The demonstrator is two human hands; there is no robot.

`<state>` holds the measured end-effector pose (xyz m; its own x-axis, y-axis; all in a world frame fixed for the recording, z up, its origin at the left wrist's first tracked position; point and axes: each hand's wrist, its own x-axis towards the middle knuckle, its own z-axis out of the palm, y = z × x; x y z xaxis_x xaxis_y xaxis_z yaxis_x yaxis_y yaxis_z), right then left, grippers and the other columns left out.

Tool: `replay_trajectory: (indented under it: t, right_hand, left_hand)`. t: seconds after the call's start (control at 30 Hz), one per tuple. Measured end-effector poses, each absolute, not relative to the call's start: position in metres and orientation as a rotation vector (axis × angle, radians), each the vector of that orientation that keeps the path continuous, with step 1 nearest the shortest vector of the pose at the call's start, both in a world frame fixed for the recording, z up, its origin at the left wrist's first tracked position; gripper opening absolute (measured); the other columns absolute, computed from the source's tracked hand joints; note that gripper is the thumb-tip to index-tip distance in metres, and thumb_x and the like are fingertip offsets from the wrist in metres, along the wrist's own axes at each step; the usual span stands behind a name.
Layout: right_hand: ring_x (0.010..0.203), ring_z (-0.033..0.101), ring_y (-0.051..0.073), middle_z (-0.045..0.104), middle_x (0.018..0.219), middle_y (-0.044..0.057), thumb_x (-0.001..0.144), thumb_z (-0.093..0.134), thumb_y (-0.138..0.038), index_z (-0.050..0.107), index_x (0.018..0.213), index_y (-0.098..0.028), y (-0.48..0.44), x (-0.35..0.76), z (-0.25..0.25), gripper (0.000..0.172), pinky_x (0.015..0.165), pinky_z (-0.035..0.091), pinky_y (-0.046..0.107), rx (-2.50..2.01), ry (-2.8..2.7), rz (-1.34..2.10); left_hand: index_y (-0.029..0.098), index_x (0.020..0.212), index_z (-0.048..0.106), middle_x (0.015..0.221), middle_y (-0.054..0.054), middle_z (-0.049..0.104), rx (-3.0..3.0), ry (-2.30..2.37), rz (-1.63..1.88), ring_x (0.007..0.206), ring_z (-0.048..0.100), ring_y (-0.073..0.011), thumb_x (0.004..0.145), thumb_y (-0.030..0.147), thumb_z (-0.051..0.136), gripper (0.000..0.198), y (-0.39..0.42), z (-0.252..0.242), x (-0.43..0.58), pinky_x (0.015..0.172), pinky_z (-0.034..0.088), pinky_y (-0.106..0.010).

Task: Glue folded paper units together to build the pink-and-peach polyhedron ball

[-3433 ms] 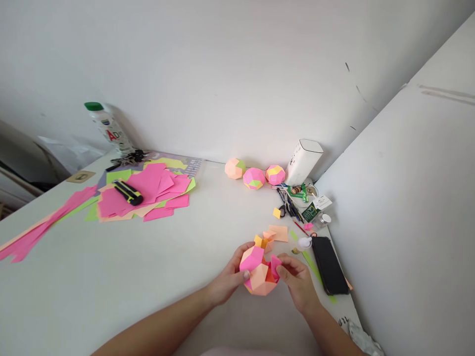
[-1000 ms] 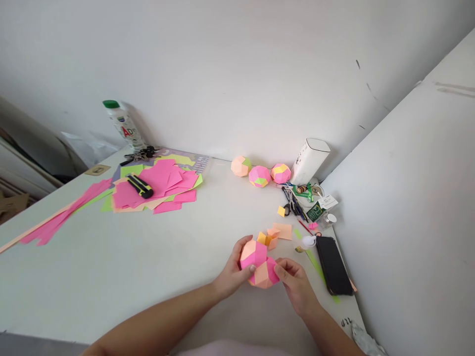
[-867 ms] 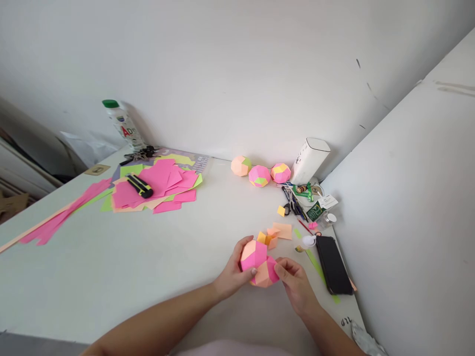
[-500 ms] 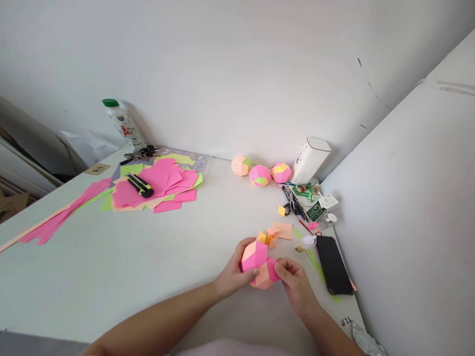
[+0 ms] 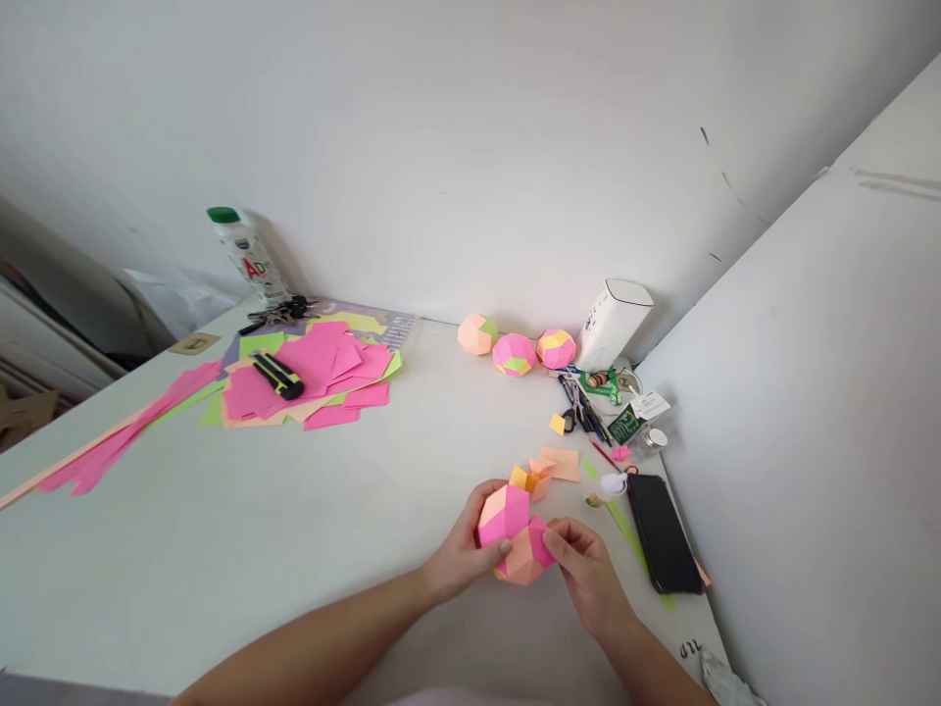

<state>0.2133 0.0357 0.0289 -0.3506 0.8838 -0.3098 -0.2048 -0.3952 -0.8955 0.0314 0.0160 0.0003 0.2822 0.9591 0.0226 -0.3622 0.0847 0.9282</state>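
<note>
A faceted paper piece [image 5: 523,557] in pink and peach is held above the near part of the table. My left hand [image 5: 469,549] is wrapped round its left side, thumb pressed on the front. The thumb and fingers of my right hand [image 5: 580,561] pinch a pink flap at its right edge. Just behind it lie folded orange and peach paper units [image 5: 539,478] and a flat peach sheet [image 5: 563,464]. Three finished-looking paper balls stand by the wall: a peach and green one [image 5: 477,334], a pink and green one [image 5: 514,355] and a pink and yellow one [image 5: 557,348].
Loose coloured sheets [image 5: 313,368] with a cutter [image 5: 277,374] lie at the left, near a bottle [image 5: 254,257] and keys [image 5: 283,312]. At the right are a white box [image 5: 614,322], scissors [image 5: 570,413], a small jar [image 5: 653,441] and a phone [image 5: 664,534].
The view has tilted slightly, so most things appear a little lower. Both hands keep nearly the same hold on the paper piece.
</note>
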Motion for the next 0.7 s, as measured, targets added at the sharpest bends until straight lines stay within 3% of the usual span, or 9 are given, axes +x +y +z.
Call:
replay_trajectory:
  t: [0.7]
  right_hand:
    - [0.062, 0.047, 0.013, 0.056, 0.063, -0.001, 0.072, 0.074, -0.038, 0.061, 0.063, -0.017, 0.0362, 0.2145, 0.0242, 0.026, 0.060, 0.037, 0.027, -1.129, -1.009, 1.811]
  left_hand:
    - [0.026, 0.125, 0.030, 0.109, -0.006, 0.049, 1.018, 0.741, 1.119, 0.091, 0.052, -0.0193, 0.077, 0.046, 0.064, 0.062, 0.0161, 0.0009, 0.0310, 0.075, 0.045, -0.033]
